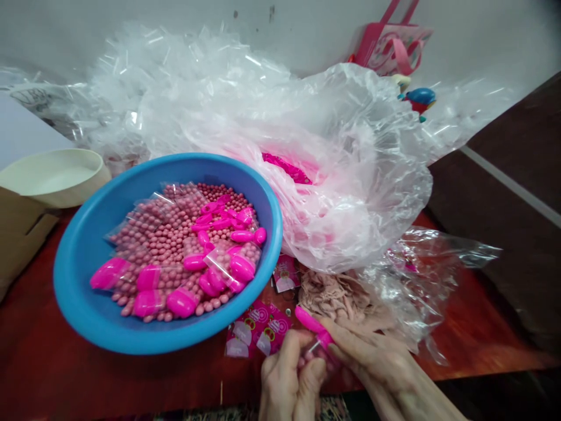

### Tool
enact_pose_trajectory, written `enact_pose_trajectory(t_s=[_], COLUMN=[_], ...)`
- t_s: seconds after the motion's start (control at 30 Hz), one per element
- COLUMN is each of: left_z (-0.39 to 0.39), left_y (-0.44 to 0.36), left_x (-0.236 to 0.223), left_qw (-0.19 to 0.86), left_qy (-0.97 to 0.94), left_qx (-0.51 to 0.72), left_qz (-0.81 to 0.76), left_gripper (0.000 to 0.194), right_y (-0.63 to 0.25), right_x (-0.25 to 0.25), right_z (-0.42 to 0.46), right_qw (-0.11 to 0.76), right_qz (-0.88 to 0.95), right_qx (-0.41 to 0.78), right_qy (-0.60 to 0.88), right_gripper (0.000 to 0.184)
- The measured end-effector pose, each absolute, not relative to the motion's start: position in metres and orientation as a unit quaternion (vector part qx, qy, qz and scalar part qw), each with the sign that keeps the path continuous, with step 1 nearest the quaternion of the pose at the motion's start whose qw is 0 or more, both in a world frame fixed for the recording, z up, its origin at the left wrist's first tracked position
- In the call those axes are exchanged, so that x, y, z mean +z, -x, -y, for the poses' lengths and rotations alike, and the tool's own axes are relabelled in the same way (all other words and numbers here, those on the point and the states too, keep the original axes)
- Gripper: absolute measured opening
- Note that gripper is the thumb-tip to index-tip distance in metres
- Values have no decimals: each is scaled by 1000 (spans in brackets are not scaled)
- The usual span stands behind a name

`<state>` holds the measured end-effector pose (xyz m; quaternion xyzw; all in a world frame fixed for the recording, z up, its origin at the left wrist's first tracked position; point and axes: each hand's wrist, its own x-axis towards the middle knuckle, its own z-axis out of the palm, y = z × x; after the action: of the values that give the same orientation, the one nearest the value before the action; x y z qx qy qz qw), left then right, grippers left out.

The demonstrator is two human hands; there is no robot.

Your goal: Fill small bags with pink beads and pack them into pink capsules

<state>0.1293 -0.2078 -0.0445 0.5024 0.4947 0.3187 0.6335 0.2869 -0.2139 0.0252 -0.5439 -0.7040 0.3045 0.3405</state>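
Observation:
At the table's front edge, my left hand (pixel 289 371) pinches a small clear packet of pink beads (pixel 307 355). My right hand (pixel 372 356) has its fingers closed on a bright pink plastic piece (pixel 309 320) at the packet's top; its exact kind I cannot make out. Left of my hands stands a blue basin (pixel 105 327). In it lie loose pink beads (pixel 166 237), several bead-filled clear packets (pixel 151 216) and several glossy pink plastic pieces (pixel 111 273). Printed pink cards (pixel 258 330) lie between the basin and my left hand.
Behind the basin, a large clear plastic bag (pixel 346 216) holds something pink, with heaped clear plastic (pixel 175 76) beyond. A crumpled beige cloth (pixel 337 295) and clear film (pixel 416 286) lie near my right hand. A cream bowl (pixel 87 181) and cardboard (pixel 21 234) stand left.

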Motion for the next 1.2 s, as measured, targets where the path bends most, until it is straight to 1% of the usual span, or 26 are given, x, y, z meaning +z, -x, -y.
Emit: enact_pose_trajectory(t_s=[0.1,0.23,0.4,0.57,0.67,0.83,0.9,1.03,1.13,1.2], left_z=[208,208,206,197,193,193,195,199,201,201], left_y=[-131,-133,-135,-138,-136,-134,-135,-140,-140,-140], left_x=[-46,-50,-49,-40,-36,-36,-37,-38,-38,-37], left_qw=[654,707,739,783,797,805,801,773,757,757], left_qy=[-470,-407,-337,-200,-157,-161,-176,-211,-216,-217], left_qx=[327,335,370,372,354,354,361,389,398,392], left_qz=[-495,-471,-450,-457,-464,-448,-443,-455,-471,-474], left_gripper=[27,35,34,36,36,37,37,37,39,41], right_y=[-285,-284,-278,-273,-276,-282,-279,-270,-267,-268], right_x=[15,-8,-7,-7,-13,-15,-16,-22,-23,-20], right_z=[212,215,224,225,220,214,216,224,226,225], right_qw=[320,320,319,330,358,407,420,448,445,424], right_qz=[724,759,735,686,671,681,676,651,661,680], right_qx=[256,214,196,228,250,249,236,165,166,186], right_qy=[555,525,565,607,599,556,557,591,581,568], right_gripper=[49,55,54,58,51,42,43,47,46,45])
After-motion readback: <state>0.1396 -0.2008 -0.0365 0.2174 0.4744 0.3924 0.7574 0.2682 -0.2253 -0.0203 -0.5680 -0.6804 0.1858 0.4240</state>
